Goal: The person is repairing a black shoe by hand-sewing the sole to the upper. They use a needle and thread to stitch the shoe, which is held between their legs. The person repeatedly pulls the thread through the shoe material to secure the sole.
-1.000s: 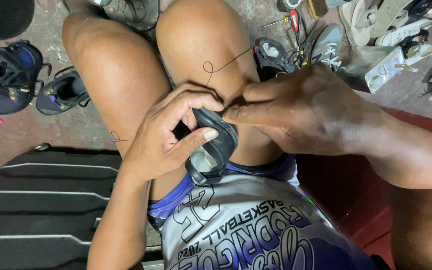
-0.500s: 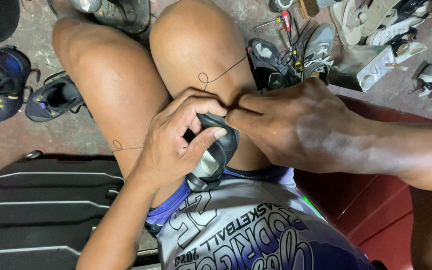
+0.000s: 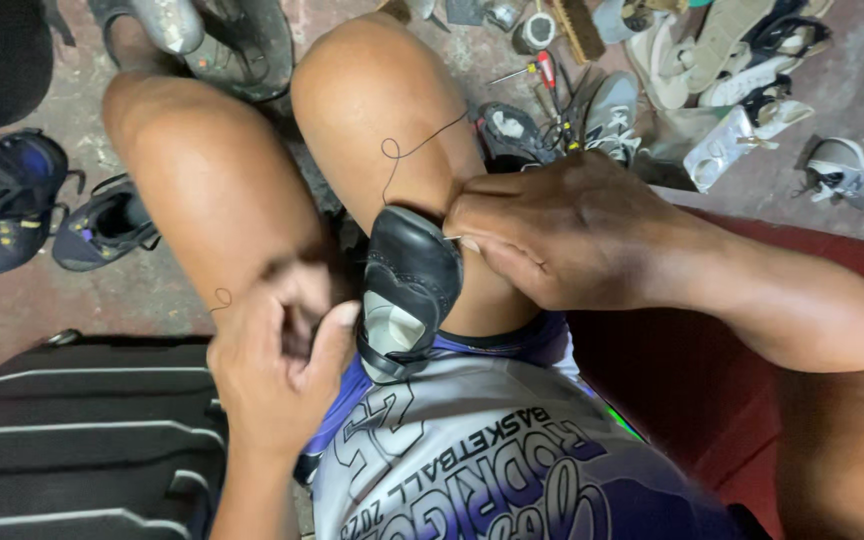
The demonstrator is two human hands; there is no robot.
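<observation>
A small black leather shoe (image 3: 414, 272) with a pale insole rests on my right thigh, toe pointing toward the knee. My right hand (image 3: 562, 235) pinches its upper edge from the right, and a thin needle tip shows at the fingertips. A dark thread (image 3: 404, 150) curls from the shoe up over my knee. My left hand (image 3: 277, 365) is blurred, just left of the shoe and off it, fingers partly curled. Another loop of thread (image 3: 220, 298) lies on my left thigh beside that hand. Whether the left hand holds thread is unclear.
On the concrete floor lie dark sneakers (image 3: 12, 200) at left, and a heap of sandals and shoes (image 3: 722, 70) with screwdrivers (image 3: 542, 72) at top right. A black striped bag (image 3: 62, 430) sits at lower left. A red seat (image 3: 712, 400) is under me at right.
My left hand has let go of the shoe and pulled back down to the left. The right hand stays on the shoe's edge, and the whole shoe now shows.
</observation>
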